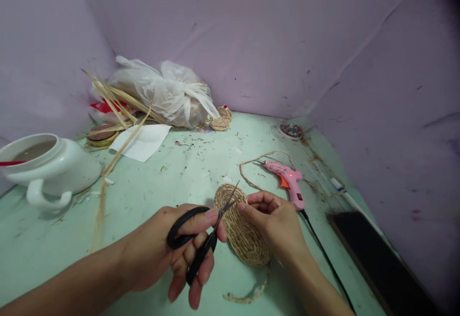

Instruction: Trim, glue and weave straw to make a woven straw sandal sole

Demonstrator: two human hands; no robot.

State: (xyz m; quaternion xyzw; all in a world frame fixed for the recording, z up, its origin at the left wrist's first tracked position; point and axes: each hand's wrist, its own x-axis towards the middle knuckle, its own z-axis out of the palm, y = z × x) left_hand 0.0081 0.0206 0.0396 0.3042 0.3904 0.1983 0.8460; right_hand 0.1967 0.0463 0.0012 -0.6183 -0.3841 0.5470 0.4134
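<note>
Black-handled scissors (204, 239) are in my left hand (190, 244), with fingers through and around the handles. Their slightly parted blades point up over the top of an oval woven straw sole (244, 234). My right hand (273, 215) pinches the upper right edge of the woven piece between thumb and fingers. A loose braided end (247, 299) hangs from the bottom of the piece onto the table. Behind my right hand, a thin cord (246, 174) curves beside a pink glue gun (287, 177) with an orange trigger and a lit red light.
A white pot (61, 162) lies at the left. Dry straw strips (127, 148), white paper (143, 142) and a plastic bag (168, 93) are behind it. A small dish (291, 131) stands at the back; a dark flat object (377, 263) lies at the right, near the glue gun's cable (327, 258).
</note>
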